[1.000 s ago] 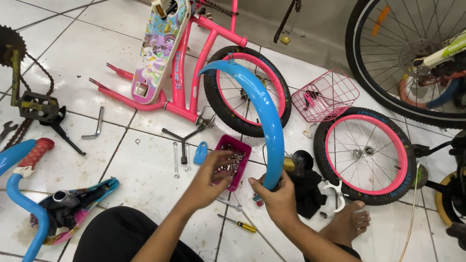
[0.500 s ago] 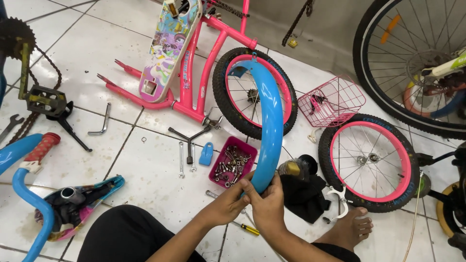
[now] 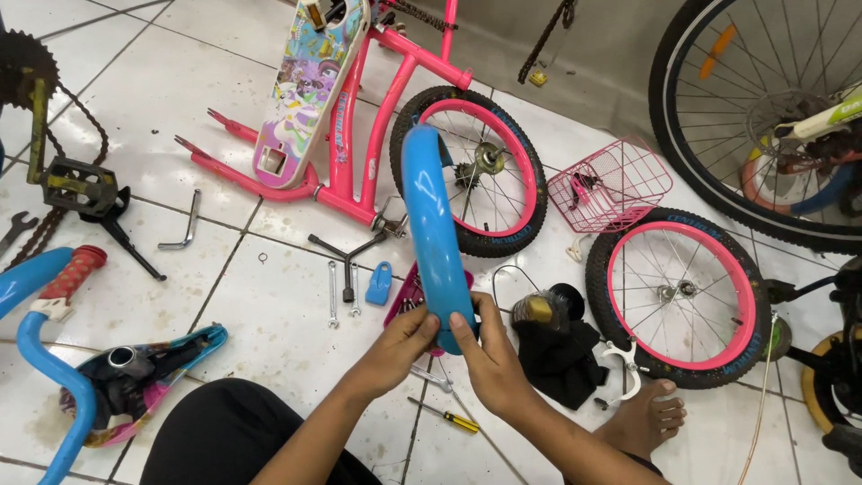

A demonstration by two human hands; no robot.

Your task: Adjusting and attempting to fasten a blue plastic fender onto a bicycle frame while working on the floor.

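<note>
White tiled floor strewn with bicycle parts and tools.
A curved blue mudguard [image 3: 431, 224] is held upright above the floor's middle, its lower end gripped between the left hand [image 3: 401, 348] and right hand [image 3: 485, 357], both closed around it; a pink parts tray [image 3: 404, 296] lies just behind, a pink-rimmed wheel [image 3: 680, 296] near the right.

Pink basket [image 3: 611, 184] (wire), two wheels [image 3: 476, 171]

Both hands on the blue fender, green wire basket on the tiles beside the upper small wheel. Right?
Not quite: the wire basket is pink, not green, as the head view shows. The rest holds: left hand and right hand both grip the blue fender, and the basket sits beside the upper small wheel.
</note>
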